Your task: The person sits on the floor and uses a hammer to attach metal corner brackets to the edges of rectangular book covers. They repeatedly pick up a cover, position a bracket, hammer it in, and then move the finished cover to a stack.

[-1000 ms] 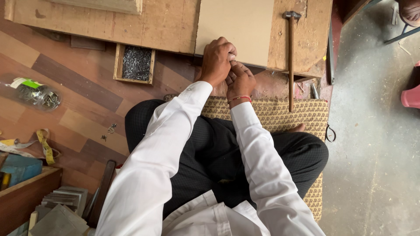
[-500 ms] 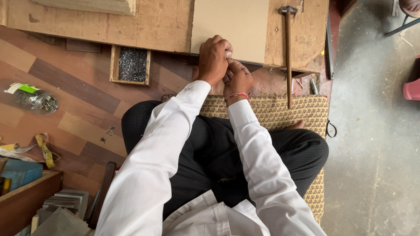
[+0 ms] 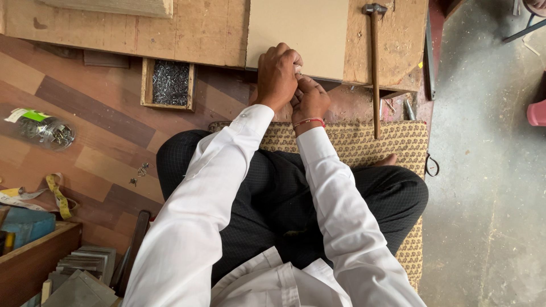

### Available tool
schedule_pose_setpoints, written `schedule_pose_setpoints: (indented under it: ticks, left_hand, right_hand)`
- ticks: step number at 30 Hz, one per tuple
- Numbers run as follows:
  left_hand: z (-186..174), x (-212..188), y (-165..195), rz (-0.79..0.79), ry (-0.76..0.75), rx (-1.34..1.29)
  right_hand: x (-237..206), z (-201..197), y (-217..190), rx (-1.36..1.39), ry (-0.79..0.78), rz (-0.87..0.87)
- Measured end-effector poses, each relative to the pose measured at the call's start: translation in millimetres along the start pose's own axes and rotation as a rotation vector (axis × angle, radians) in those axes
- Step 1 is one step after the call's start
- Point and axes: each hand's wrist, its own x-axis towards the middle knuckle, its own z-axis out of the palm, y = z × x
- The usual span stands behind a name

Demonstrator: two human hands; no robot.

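At near edge of pale rectangular board, my left hand and right hand touching, fingers curled on something too small to tell, long wooden-handled hammer just right, open concrete floor beyond.

Your two hands meet at the near edge of a flat, pale tan board lying on the far wooden platform.

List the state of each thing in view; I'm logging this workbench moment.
Left hand: fingers curled at the near edge of the pale rectangular board.
Right hand: pinched against left hand; contents hidden.
Long wooden-handled hammer: lying flat, untouched.
Small wooden nail tray: open, full.
Clear jar: on its side.
Yellow measuring tape: loose, unrolled.
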Motion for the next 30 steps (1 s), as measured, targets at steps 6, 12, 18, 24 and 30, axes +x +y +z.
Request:
schedule_pose_setpoints:
  ticks: [6, 12, 18, 24, 30]
  left_hand:
    - [2, 4, -6, 0.000, -0.066, -0.040]
    - [5, 11, -9, -0.078, -0.113, -0.037]
    - [0, 11, -1, -0.114, -0.059, 0.057]
    - [-4, 10, 0, -0.069, -0.020, 0.077]
    - [-5, 11, 2, -0.111, -0.035, 0.105]
  right_hand:
    - [5, -3, 3, 0.014, 0.014, 0.006]
    - [5, -1, 0, 0.018, -0.016, 0.023]
    - [-6, -7, -6, -0.052, -0.044, 0.011]
    - [29, -61, -67, -0.646, 0.203, -0.772]
    - [50, -91, -139, -1.322, 0.300, -0.515]
